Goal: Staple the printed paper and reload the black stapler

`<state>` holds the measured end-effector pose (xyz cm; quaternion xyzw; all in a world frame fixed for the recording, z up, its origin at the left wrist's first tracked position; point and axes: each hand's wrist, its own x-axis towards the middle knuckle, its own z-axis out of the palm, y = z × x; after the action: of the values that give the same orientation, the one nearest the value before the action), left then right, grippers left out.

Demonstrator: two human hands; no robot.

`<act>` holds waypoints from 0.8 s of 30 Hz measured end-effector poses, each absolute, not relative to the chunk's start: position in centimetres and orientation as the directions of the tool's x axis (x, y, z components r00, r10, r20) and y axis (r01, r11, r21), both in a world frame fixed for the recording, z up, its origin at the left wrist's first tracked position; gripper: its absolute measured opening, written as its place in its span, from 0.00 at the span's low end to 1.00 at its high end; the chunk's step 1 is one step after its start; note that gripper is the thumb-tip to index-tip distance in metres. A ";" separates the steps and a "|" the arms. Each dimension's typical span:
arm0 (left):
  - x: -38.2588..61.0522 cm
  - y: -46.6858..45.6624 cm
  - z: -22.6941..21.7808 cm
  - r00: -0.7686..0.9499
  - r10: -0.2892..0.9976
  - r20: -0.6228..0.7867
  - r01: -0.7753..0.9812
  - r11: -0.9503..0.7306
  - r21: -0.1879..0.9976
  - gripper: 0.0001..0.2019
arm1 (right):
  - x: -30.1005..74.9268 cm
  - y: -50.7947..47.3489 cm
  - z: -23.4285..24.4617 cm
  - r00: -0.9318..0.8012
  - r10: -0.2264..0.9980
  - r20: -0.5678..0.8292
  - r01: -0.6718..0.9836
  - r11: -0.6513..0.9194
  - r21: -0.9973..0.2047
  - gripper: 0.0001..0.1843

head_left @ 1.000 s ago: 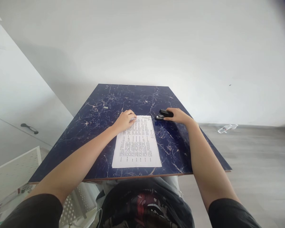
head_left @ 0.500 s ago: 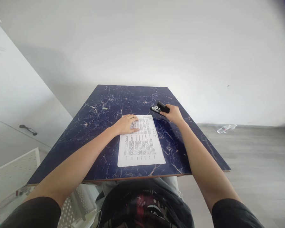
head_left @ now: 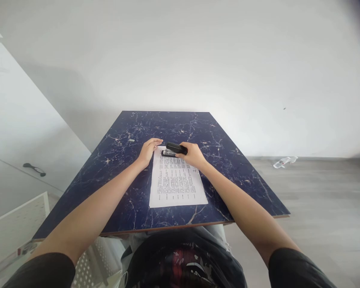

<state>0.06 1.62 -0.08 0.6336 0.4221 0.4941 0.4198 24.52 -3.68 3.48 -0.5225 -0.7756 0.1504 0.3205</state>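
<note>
A sheet or thin stack of printed paper (head_left: 178, 184) lies on the dark blue marbled table (head_left: 120, 188) near its front edge. My right hand (head_left: 193, 154) is closed around the rear of a black stapler (head_left: 175, 149), whose front points left over the paper's far part. The stapler's jaws stand apart; whether it rests on the paper I cannot tell. My left hand (head_left: 147, 153) is at the paper's far left corner, fingers stretched to the right past the far edge and the thumb by the corner. A small gap separates its fingertips from the stapler.
A small pale piece (head_left: 131, 140) lies on the table's left half. To the left stands a white cabinet (head_left: 15, 120) with a dark handle (head_left: 34, 169). A white wall rises behind the table. Clear plastic packaging (head_left: 285, 161) lies on the floor at right.
My right hand has brought the stapler left from beside the paper to over its far part. My left hand has slid from the paper's surface to its far left corner.
</note>
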 end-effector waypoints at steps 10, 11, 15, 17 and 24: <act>0.7 1.1 0.0 0.186 0.945 0.269 0.058 -0.283 0.957 0.16 | 23.0 -3.8 2.8 -0.326 0.904 0.276 0.738 0.426 -0.523 0.11; 0.7 1.1 0.0 0.185 0.945 0.269 0.050 -0.282 0.958 0.16 | 23.2 -3.7 2.9 -0.341 0.900 0.270 0.730 0.435 -0.527 0.11; 0.6 1.1 0.0 0.180 0.946 0.271 0.053 -0.284 0.957 0.16 | 25.0 -3.4 4.0 -0.371 0.903 0.218 0.631 0.418 -0.654 0.24; 0.6 1.1 0.0 0.172 0.950 0.261 0.056 -0.274 0.960 0.16 | 26.3 -3.4 4.8 -0.304 0.939 0.161 0.570 0.314 -0.759 0.23; 0.7 1.1 0.0 0.128 0.968 0.214 -0.015 -0.214 0.977 0.19 | 27.9 -3.9 5.3 -0.364 0.884 -0.293 0.207 -0.229 -0.951 0.18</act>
<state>0.73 1.11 0.03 0.5819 0.4096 0.5179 0.4748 27.94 -3.93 5.33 -0.4911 -0.5556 0.6111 0.2769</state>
